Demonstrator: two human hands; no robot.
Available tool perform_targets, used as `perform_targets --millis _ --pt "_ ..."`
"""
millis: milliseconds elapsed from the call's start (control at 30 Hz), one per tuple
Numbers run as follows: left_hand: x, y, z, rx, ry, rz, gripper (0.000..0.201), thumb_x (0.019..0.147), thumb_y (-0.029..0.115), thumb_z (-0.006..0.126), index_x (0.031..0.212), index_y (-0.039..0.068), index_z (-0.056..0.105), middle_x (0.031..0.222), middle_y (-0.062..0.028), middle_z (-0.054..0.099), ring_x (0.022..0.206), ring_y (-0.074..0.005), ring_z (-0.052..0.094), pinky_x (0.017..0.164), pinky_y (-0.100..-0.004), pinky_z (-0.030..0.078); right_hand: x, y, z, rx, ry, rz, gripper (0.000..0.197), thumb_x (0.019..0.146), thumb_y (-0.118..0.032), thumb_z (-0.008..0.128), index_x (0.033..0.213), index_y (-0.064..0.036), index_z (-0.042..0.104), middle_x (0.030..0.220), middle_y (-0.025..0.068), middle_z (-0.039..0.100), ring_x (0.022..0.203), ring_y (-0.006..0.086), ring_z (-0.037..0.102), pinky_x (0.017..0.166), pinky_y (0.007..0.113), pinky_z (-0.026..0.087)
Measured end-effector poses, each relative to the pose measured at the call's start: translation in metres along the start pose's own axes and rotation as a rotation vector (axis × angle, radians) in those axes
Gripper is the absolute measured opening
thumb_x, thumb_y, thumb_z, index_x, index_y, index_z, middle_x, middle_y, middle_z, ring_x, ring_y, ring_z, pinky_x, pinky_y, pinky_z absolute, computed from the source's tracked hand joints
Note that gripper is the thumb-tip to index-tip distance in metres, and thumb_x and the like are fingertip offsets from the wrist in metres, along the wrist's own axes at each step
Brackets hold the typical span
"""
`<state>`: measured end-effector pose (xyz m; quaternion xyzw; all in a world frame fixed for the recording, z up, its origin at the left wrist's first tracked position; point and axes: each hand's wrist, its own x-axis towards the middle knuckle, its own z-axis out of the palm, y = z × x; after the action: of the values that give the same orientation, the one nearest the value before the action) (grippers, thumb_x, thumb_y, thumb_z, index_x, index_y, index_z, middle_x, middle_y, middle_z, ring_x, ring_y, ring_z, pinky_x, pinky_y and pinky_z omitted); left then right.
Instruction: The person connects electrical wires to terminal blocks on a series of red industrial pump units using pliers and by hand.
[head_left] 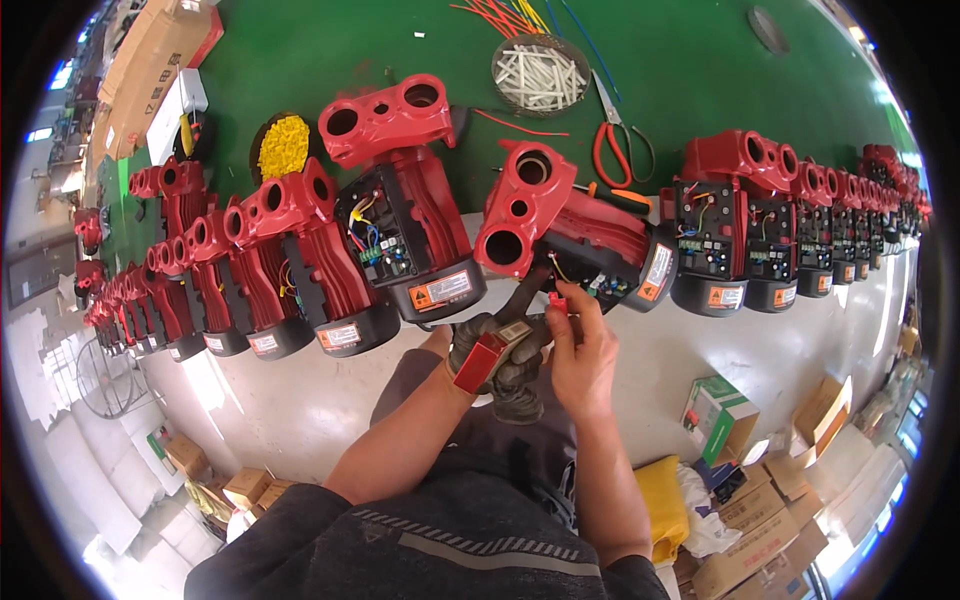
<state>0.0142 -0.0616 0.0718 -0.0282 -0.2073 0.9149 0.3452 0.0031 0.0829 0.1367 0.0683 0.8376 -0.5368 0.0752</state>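
Note:
My left hand [505, 365], in a dark glove, is curled around a small red box-shaped thing [480, 362] with a pale end. One gloved finger stretches toward the open terminal box [578, 272] of a red pump [520, 208]. My bare right hand [585, 345] pinches a small red piece [557, 300] just in front of that box; its exact kind is too small to make out. Wires and a circuit board show inside the terminal box, partly covered by my fingers. This pump sits askew at the bench edge, its black end cap [652, 270] toward the right.
Red pumps with open wiring boxes line the bench on both sides, one [405, 215] close at left. Behind them are a dish of white tubes [540, 78], scissors [612, 140], a screwdriver [622, 200] and yellow pieces [284, 147]. Cartons [720, 415] lie on the floor at right.

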Motion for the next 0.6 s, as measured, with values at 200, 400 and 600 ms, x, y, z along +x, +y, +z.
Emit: perform_targets --millis 200,400,600 --pt "-0.001 -0.002 0.006 0.003 0.099 0.046 0.093 0.079 0.020 0.073 0.159 0.028 0.026 0.089 -0.0165 0.060 0.073 -0.0267 0.061 0.057 -0.0337 0.052 0.005 -0.010 0.005 -0.009 0.045 0.072 0.026 0.098 -0.008 0.062 0.124 -0.0038 0.061 0.091 0.0097 0.071 0.066 0.0101 0.059 0.058 0.027 0.048" --pt "-0.004 0.001 0.005 0.017 0.135 0.029 0.093 0.081 0.021 0.070 0.160 0.028 0.023 0.090 -0.0159 0.059 0.072 -0.0259 0.059 0.058 -0.0337 0.050 0.007 -0.016 0.009 0.018 0.083 0.149 0.026 0.097 -0.006 0.063 0.122 -0.0021 0.061 0.093 0.0089 0.071 0.074 0.0103 0.061 0.066 0.026 0.050" --pt "-0.006 0.001 0.010 0.089 0.195 0.032 0.088 0.084 0.024 0.068 0.160 0.029 0.023 0.092 -0.0171 0.058 0.070 -0.0248 0.057 0.058 -0.0338 0.048 0.009 -0.021 0.012 0.039 0.108 0.197 0.024 0.096 -0.006 0.064 0.119 -0.0007 0.061 0.094 0.0094 0.071 0.078 0.0105 0.062 0.070 0.026 0.050"
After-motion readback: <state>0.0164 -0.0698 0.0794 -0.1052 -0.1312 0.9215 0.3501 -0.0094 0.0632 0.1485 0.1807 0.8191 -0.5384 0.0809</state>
